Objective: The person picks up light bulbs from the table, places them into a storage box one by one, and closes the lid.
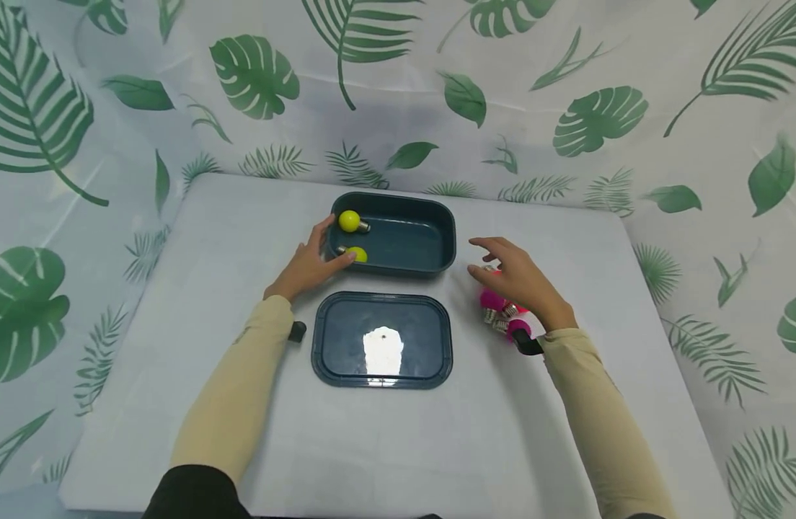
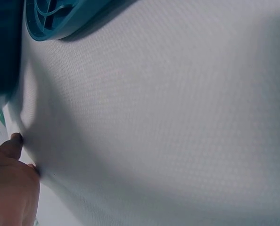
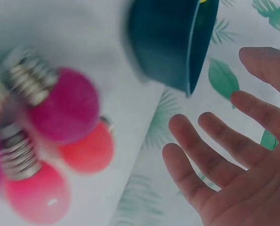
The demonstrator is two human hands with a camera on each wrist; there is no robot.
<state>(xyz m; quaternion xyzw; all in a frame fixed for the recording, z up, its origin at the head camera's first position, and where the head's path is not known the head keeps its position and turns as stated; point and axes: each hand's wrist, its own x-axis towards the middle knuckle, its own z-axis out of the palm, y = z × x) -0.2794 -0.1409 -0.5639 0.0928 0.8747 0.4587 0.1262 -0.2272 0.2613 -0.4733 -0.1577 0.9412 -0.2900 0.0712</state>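
Note:
A dark teal plastic box [image 1: 404, 272] stands towards the back of the table, its open side up. My left hand [image 1: 309, 267] holds its left end, thumb at the front rim and fingers along the outer left side. Inside the box lie a yellow light bulb [image 1: 349, 221] at the back left and another yellow light bulb [image 1: 357, 254] by the thumb. My right hand [image 1: 518, 277] hovers over a cluster of bulbs right of the box, its fingers spread with nothing in them. Beneath it show a magenta bulb [image 3: 67, 106], a red bulb [image 3: 89, 147] and a pink bulb [image 3: 36, 193].
The box's flat lid [image 1: 381, 342] lies in front of it, reflecting a bright light. Both stand on a white-covered table [image 1: 385, 447]. A leaf-patterned cloth [image 1: 502, 94] hangs behind and around the table.

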